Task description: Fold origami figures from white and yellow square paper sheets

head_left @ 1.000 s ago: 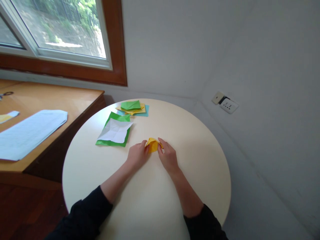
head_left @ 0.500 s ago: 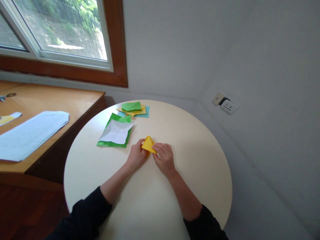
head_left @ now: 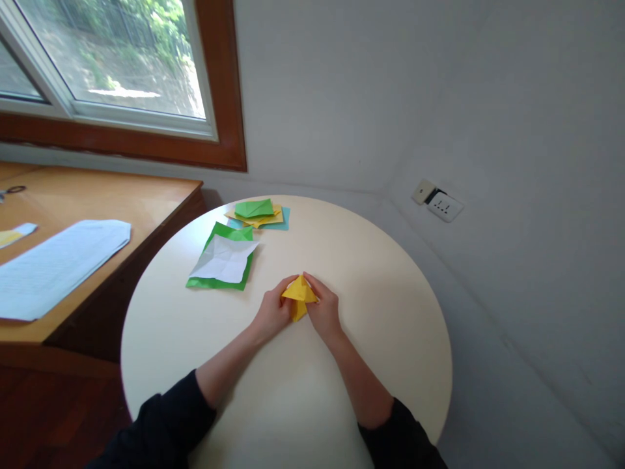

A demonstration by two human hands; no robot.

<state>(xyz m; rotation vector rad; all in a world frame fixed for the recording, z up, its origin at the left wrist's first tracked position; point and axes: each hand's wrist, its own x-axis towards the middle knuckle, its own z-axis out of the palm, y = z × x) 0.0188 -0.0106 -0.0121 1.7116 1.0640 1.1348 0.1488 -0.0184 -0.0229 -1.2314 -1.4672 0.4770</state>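
Left hand (head_left: 273, 312): grip pinched on the yellow folded paper (head_left: 299, 296)
Right hand (head_left: 322, 309): grip closed on its other side
Paper: between both hands, mid round worktop (head_left: 381, 312)
Beyond: green-and-white sheet (head_left: 222, 260), coloured paper stack (head_left: 258, 213)

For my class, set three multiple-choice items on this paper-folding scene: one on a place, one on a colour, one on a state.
1. Where does the green sheet with the white face lie?
A. on the round table
B. on the wooden desk
C. on the floor

2. What colour is the paper between the hands?
A. blue
B. yellow
C. red

3. How is that paper?
A. flat and untouched
B. rolled into a tube
C. folded, held by both hands

Key: 1 A, the green sheet rests on the round table. 2 B, the yellow paper shows it. 3 C, the left hand and right hand grip its creased shape.
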